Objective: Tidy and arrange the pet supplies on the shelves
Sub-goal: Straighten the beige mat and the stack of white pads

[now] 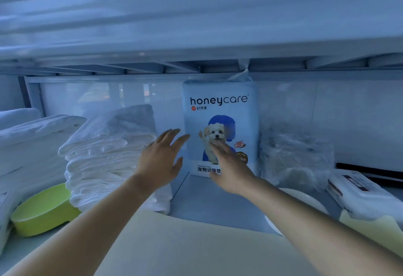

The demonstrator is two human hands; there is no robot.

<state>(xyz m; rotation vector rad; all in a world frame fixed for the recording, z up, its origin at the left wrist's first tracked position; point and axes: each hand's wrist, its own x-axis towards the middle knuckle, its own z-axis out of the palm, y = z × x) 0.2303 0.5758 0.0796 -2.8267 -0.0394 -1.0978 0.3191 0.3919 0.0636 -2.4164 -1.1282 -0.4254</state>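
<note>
Pad pack (pixel 220 110) stands upright at back of shelf (pixel 207 199), centre, long axis vertical, dead ahead of both hands. Right hand (pixel 231 169) nearer, straight fingers across pack's lower face, grasping nothing. Left hand (pixel 159 162) spread, released, just beside pack's left edge. Green bowl (pixel 41 212) left, looks empty. White bowl (pixel 305 201) right, half hidden.

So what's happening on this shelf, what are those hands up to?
A person reaches into the shelf with both hands open. The left hand is beside the left edge of an upright honeycare training pad pack; the right hand is in front of its lower face. Neither grips it, and contact is unclear. A stack of folded white cloths sits left of the pack, with a green bowl in front.
</note>
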